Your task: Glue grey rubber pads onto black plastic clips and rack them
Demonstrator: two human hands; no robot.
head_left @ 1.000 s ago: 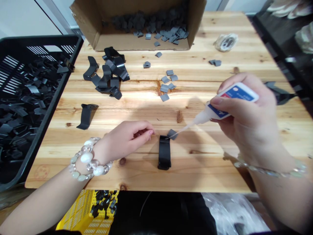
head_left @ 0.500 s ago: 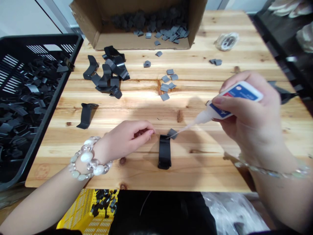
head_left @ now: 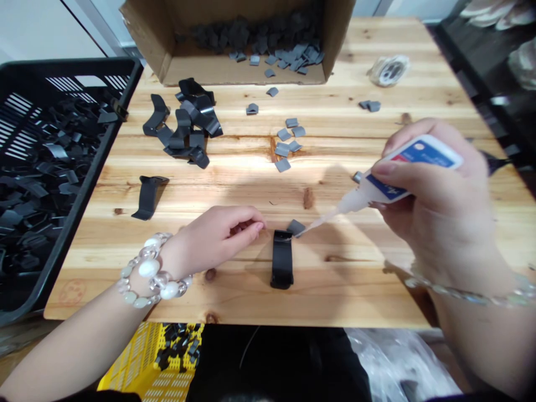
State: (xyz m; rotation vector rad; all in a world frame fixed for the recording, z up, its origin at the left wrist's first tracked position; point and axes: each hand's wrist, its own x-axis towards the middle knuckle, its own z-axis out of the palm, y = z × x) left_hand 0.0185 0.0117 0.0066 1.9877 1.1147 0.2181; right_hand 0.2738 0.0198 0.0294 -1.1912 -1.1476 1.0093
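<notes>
My right hand (head_left: 435, 195) grips a white squeeze bottle of glue (head_left: 412, 167) with a blue label, tilted down to the left. Its thin nozzle tip (head_left: 298, 234) reaches the small grey pad (head_left: 295, 226), which lies against the top end of an upright black clip (head_left: 281, 268) on the wooden table (head_left: 234, 301). My left hand (head_left: 213, 237) rests on the table with its fingers curled together. Its fingertips are just left of the clip, and nothing shows between them.
A cardboard box (head_left: 238, 67) of grey pads stands at the far edge. A black crate (head_left: 54, 167) of black clips sits at left. Black clips (head_left: 188, 123) are heaped on the table, with loose grey pads (head_left: 285, 142) beside them. A yellow crate (head_left: 167, 357) sits below the near edge.
My right hand and the bottle have shifted slightly right, and the bottle now lies a little flatter. The nozzle tip stays at the grey pad. My left hand and the black clip look unmoved.
</notes>
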